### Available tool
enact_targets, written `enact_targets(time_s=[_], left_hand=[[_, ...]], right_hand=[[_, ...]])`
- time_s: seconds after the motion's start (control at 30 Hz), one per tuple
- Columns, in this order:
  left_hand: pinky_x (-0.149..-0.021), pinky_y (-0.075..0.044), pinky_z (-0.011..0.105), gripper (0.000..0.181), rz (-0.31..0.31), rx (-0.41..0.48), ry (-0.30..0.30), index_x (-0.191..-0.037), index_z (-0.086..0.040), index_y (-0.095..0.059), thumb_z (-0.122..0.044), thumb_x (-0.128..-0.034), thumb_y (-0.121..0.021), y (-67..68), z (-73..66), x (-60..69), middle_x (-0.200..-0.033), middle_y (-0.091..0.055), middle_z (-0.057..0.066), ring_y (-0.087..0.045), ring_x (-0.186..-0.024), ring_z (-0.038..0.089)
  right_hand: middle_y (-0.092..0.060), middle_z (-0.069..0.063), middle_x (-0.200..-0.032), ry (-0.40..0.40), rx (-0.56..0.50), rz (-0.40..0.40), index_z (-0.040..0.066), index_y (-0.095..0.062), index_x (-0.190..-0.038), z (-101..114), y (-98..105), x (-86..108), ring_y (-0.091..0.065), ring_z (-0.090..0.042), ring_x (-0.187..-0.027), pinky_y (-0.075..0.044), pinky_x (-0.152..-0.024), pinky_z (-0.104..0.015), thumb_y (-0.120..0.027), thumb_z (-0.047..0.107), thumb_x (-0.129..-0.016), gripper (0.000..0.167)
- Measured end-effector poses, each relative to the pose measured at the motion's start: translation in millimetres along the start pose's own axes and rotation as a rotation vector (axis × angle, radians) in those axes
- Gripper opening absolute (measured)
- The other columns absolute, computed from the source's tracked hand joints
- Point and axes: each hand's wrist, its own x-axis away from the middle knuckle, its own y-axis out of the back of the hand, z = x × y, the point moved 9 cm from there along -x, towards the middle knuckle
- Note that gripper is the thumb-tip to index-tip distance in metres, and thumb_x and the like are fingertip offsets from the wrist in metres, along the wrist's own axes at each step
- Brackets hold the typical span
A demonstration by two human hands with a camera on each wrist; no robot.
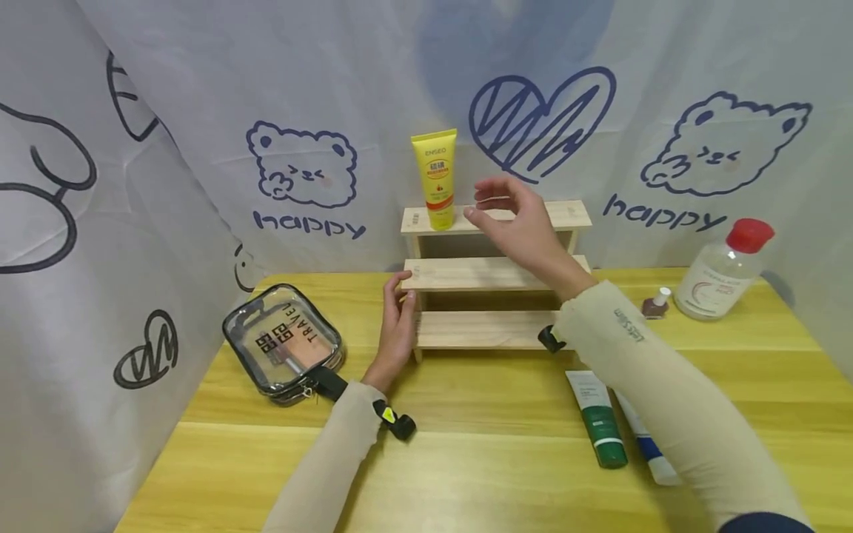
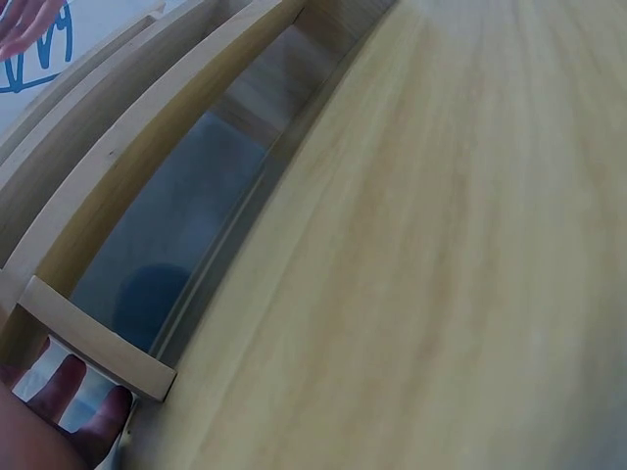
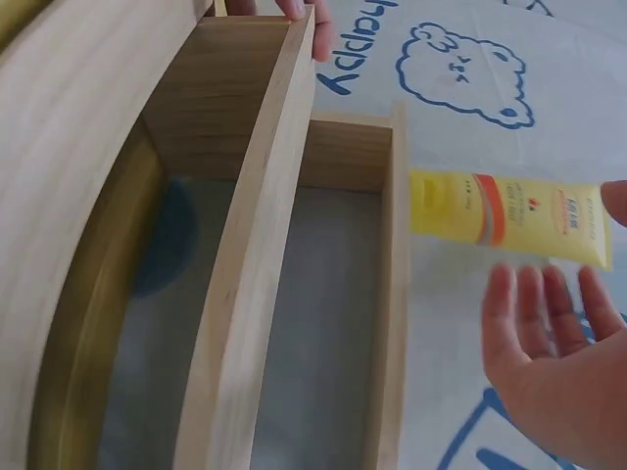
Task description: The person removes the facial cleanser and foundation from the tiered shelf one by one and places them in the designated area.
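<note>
A yellow squeeze tube (image 1: pixel 436 180) stands upright, cap down, near the left end of the top tier of a three-tier wooden shelf rack (image 1: pixel 496 272). Just right of the tube, my right hand (image 1: pixel 516 218) hovers with loosely bent fingers and holds nothing. In the right wrist view those fingers are spread beside the tube (image 3: pixel 509 217), and the thumb overlaps its far end. My left hand (image 1: pixel 397 326) holds the rack's left side at the middle tier. From the left wrist, its fingers (image 2: pixel 64 387) show against the side piece, partly hidden.
Left on the wooden table lies a clear zip pouch (image 1: pixel 283 340) with things inside. To the right are a nail polish bottle (image 1: pixel 655 305) and a clear bottle with red cap (image 1: pixel 720 277). A green-and-white tube (image 1: pixel 597 422) and a blue-and-white tube (image 1: pixel 649 448) lie near my right forearm.
</note>
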Motion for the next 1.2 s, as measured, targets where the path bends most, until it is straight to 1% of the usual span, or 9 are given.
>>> enact_targets(time_s=[0.13,0.23,0.37,0.5,0.6,0.73,0.87,0.97,1.2], left_hand=[[-0.099,-0.041,0.030,0.038,0.003,-0.008,0.000,-0.156,-0.014,-0.042,-0.023,-0.1192,-0.042,-2.7,1.0,0.6,-0.136,-0.054,0.015,-0.053,-0.117,0.023],[-0.099,-0.041,0.031,0.039,0.009,-0.003,0.029,-0.158,-0.011,-0.041,-0.017,-0.1189,-0.041,-5.7,2.0,0.3,-0.143,-0.051,0.019,-0.053,-0.120,0.030],[-0.099,-0.040,0.032,0.040,0.016,-0.007,0.060,-0.159,-0.011,-0.040,-0.015,-0.1189,-0.041,-8.2,5.4,-1.0,-0.148,-0.049,0.020,-0.051,-0.124,0.041],[-0.100,-0.040,0.032,0.039,0.021,-0.014,0.072,-0.158,-0.014,-0.041,-0.016,-0.1193,-0.040,-8.1,6.8,-1.1,-0.148,-0.049,0.019,-0.051,-0.127,0.044],[-0.100,-0.040,0.031,0.039,0.019,-0.010,0.074,-0.158,-0.013,-0.040,-0.016,-0.1191,-0.041,-7.0,5.9,-0.2,-0.144,-0.050,0.019,-0.052,-0.126,0.042],[-0.101,-0.041,0.032,0.039,0.012,-0.007,0.067,-0.158,-0.011,-0.040,-0.015,-0.1188,-0.041,-5.7,2.8,0.7,-0.142,-0.051,0.021,-0.053,-0.124,0.038],[-0.102,-0.042,0.034,0.039,0.014,-0.006,0.057,-0.158,-0.010,-0.040,-0.016,-0.1189,-0.041,-5.2,1.0,0.5,-0.144,-0.052,0.023,-0.054,-0.126,0.041],[-0.103,-0.042,0.034,0.040,0.012,-0.013,0.065,-0.159,-0.012,-0.040,-0.017,-0.1192,-0.041,-3.8,1.0,-0.6,-0.144,-0.053,0.022,-0.054,-0.128,0.042],[-0.101,-0.041,0.031,0.039,0.005,-0.020,0.064,-0.158,-0.010,-0.039,-0.015,-0.1190,-0.040,-0.3,1.1,1.0,-0.147,-0.051,0.022,-0.054,-0.126,0.040]], right_hand=[[-0.062,-0.016,-0.149,0.068,-0.051,-0.067,0.003,-0.057,-0.147,5.4,-7.5,-13.2,-0.060,-0.028,-0.140,-0.052,-0.116,-0.048,-0.080,0.017,-0.100,0.054],[-0.061,-0.014,-0.151,0.089,-0.071,-0.102,0.004,-0.055,-0.149,8.1,-14.1,-19.8,-0.058,-0.028,-0.142,-0.051,-0.118,-0.047,-0.083,0.016,-0.097,0.061],[-0.058,-0.013,-0.153,0.068,-0.063,-0.131,0.007,-0.051,-0.153,7.8,-22.6,-26.2,-0.055,-0.029,-0.145,-0.048,-0.120,-0.048,-0.087,0.017,-0.094,0.070],[-0.055,-0.013,-0.156,0.021,-0.060,-0.146,0.008,-0.047,-0.157,1.2,-28.8,-32.0,-0.053,-0.028,-0.146,-0.046,-0.123,-0.049,-0.088,0.016,-0.092,0.077],[-0.056,-0.013,-0.156,-0.015,-0.058,-0.127,0.009,-0.045,-0.159,-6.3,-34.2,-35.5,-0.053,-0.027,-0.146,-0.046,-0.123,-0.048,-0.086,0.018,-0.095,0.077],[-0.058,-0.016,-0.154,-0.033,-0.065,-0.082,0.007,-0.044,-0.159,-13.7,-40.5,-39.7,-0.057,-0.029,-0.144,-0.049,-0.120,-0.047,-0.078,0.017,-0.102,0.067],[-0.059,-0.017,-0.155,-0.064,-0.058,-0.026,0.005,-0.045,-0.159,-18.5,-46.1,-43.9,-0.058,-0.032,-0.143,-0.049,-0.121,-0.046,-0.068,0.015,-0.108,0.057],[-0.059,-0.015,-0.156,-0.090,-0.022,0.023,0.007,-0.046,-0.160,-19.4,-51.4,-45.1,-0.058,-0.031,-0.143,-0.047,-0.123,-0.046,-0.064,0.018,-0.111,0.053],[-0.064,-0.017,-0.147,-0.026,0.003,0.035,0.004,-0.052,-0.153,-12.9,-56.8,-42.3,-0.062,-0.033,-0.135,-0.049,-0.119,-0.046,-0.067,0.015,-0.109,0.048]])
